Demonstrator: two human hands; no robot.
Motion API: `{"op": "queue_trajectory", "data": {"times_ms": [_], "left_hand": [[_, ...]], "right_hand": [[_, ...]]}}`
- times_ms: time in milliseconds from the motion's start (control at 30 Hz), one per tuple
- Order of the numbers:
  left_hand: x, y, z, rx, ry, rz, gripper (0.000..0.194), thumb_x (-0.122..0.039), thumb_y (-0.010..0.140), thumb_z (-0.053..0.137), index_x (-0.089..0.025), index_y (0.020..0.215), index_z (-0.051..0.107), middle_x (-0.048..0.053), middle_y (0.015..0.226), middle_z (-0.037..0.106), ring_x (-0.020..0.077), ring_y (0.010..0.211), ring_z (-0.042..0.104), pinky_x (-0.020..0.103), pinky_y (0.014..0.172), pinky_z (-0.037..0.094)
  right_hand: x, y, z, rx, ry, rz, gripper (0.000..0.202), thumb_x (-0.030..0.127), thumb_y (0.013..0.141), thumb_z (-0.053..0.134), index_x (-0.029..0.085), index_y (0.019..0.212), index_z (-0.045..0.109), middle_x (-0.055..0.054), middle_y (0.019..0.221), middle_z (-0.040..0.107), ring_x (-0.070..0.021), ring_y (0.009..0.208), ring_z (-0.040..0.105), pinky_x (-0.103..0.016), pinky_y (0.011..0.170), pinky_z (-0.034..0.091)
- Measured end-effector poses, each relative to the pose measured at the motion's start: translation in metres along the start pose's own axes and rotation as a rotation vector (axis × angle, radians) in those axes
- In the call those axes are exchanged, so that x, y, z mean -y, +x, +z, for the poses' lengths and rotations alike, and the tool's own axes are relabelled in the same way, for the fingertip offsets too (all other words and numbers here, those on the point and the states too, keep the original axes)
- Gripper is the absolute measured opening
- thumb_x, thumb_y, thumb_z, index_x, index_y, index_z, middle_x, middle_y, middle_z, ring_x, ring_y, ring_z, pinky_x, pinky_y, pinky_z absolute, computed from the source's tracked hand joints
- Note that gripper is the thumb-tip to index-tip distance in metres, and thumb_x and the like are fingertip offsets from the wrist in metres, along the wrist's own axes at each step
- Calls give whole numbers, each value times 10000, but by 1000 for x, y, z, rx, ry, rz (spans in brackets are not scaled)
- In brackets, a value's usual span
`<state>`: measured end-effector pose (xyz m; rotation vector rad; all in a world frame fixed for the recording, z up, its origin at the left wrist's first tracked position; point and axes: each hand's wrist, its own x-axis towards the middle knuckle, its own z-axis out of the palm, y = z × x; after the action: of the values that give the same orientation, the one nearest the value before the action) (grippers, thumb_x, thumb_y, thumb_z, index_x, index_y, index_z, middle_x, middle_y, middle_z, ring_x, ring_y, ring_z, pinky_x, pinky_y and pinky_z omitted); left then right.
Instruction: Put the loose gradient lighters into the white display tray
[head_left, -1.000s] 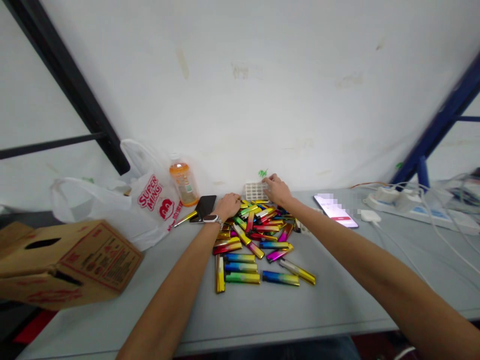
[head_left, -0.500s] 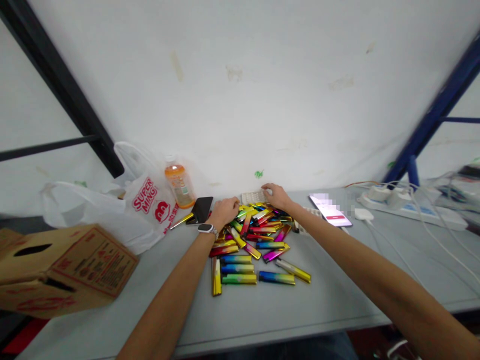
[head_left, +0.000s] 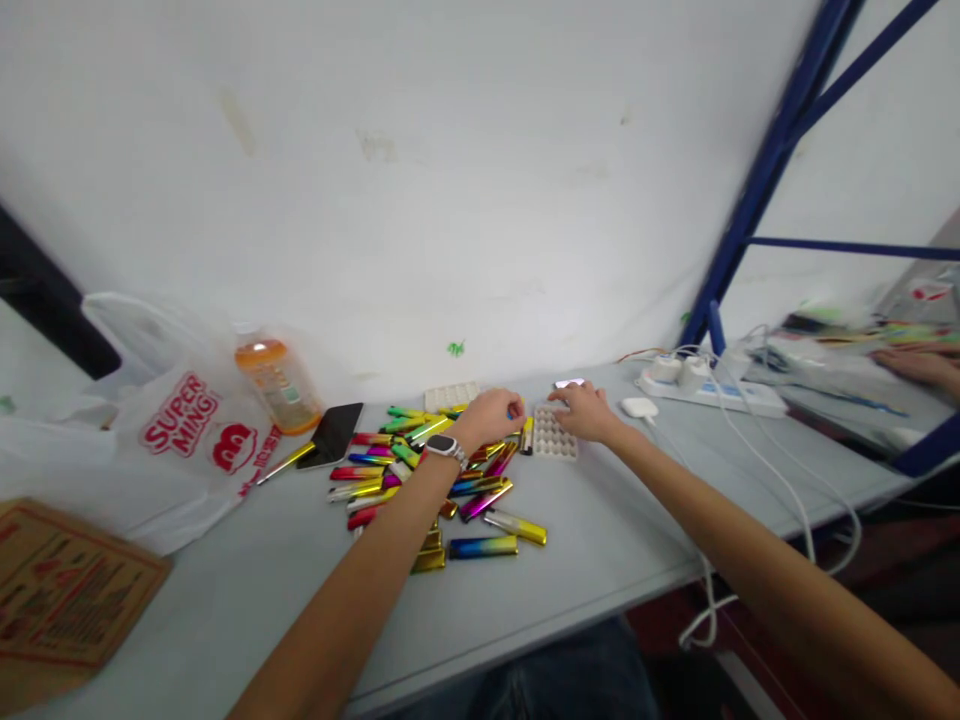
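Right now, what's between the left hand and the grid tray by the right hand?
A yellow lighter, close to the left edge of the grid tray, between it and the left hand. Shows in the head view.

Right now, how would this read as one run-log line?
left hand: curled at lighters, grip unclear | right hand: at gridded tray's edge | bottle: beside printed bag

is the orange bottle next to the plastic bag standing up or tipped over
Standing up: the orange bottle has its base on the table and its cap end at the top.
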<state>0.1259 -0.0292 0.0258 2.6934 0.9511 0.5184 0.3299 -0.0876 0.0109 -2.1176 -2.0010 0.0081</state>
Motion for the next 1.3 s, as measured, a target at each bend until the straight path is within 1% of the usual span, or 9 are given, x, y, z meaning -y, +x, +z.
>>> {"op": "queue_trajectory", "data": {"times_ms": [133, 367, 500, 667, 767, 867, 1000, 1133, 1300], "left_hand": [[-17, 13, 15, 27, 30, -71, 160, -311, 777, 656, -166, 802, 721, 51, 791, 726, 174, 742, 652, 270, 729, 502], [-31, 20, 20, 46, 151, -205, 154, -308, 777, 672, -179, 821, 742, 79, 857, 742, 215, 866, 680, 310, 840, 511], [-31, 19, 24, -1, 192, -194, 174, -297, 789, 662, -159, 854, 745, 110, 953, 739, 231, 947, 676, 325, 895, 502], [-31, 18, 27, 14, 177, -209, 174, -272, 822, 632, -141, 870, 735, 111, 947, 734, 227, 955, 668, 332, 917, 486], [-30, 17, 30, 2, 181, -192, 158, -237, 844, 600, -140, 895, 713, 105, 964, 719, 222, 978, 649, 335, 927, 475], [-27, 14, 33, -77, 171, -175, 184, -275, 884, 567, -145, 945, 683, 108, 1024, 689, 227, 1031, 615, 341, 941, 464], [-16, 9, 30, -200, 270, -236, 265, -264, 949, 439, -136, 1095, 621, 149, 1177, 633, 268, 1147, 553, 410, 981, 436], [-3, 4, 21, -60, 342, -250, 298, -163, 939, 369, -125, 1074, 632, 155, 1130, 684, 278, 1110, 602, 459, 1012, 405], [7, -5, 9, 35, 252, -163, 344, -151, 938, 362, -180, 1063, 682, 109, 1067, 734, 244, 1011, 671, 372, 930, 467]], "right_hand": [[-8, 9, -3, 65, -66, -3, 371, 321, 879, 524, 211, 1183, 705, -141, 1237, 654, -334, 1223, 466, -456, 979, 307], [-8, 25, -7, 82, -90, -47, 318, 385, 821, 605, 184, 1017, 755, -141, 1034, 723, -321, 1107, 527, -413, 934, 292], [-14, 26, -1, 51, -43, -62, 241, 321, 819, 596, 192, 963, 739, -101, 971, 732, -280, 1069, 553, -392, 936, 279], [-16, 31, 2, 72, 8, -24, 319, 254, 820, 587, 203, 1111, 707, -73, 1042, 743, -242, 1067, 598, -383, 950, 273], [-12, 35, -3, 123, -22, -9, 263, 229, 818, 574, 208, 1007, 756, -72, 1025, 754, -237, 1038, 635, -389, 963, 275], [-10, 39, -9, 148, -95, -51, 221, 247, 810, 601, 197, 932, 778, -92, 982, 762, -257, 1029, 650, -403, 981, 288], [-12, 43, -18, 158, -101, -83, 239, 218, 817, 595, 183, 983, 763, -97, 1022, 757, -245, 992, 669, -358, 921, 390], [-14, 55, -29, 148, -25, -114, 269, 174, 817, 592, 145, 1033, 750, -106, 1053, 749, -211, 944, 683, -256, 786, 469], [-11, 76, -40, 94, 138, -42, 270, 153, 837, 573, 118, 1026, 762, -92, 970, 764, -182, 847, 707, -210, 731, 507]]}}
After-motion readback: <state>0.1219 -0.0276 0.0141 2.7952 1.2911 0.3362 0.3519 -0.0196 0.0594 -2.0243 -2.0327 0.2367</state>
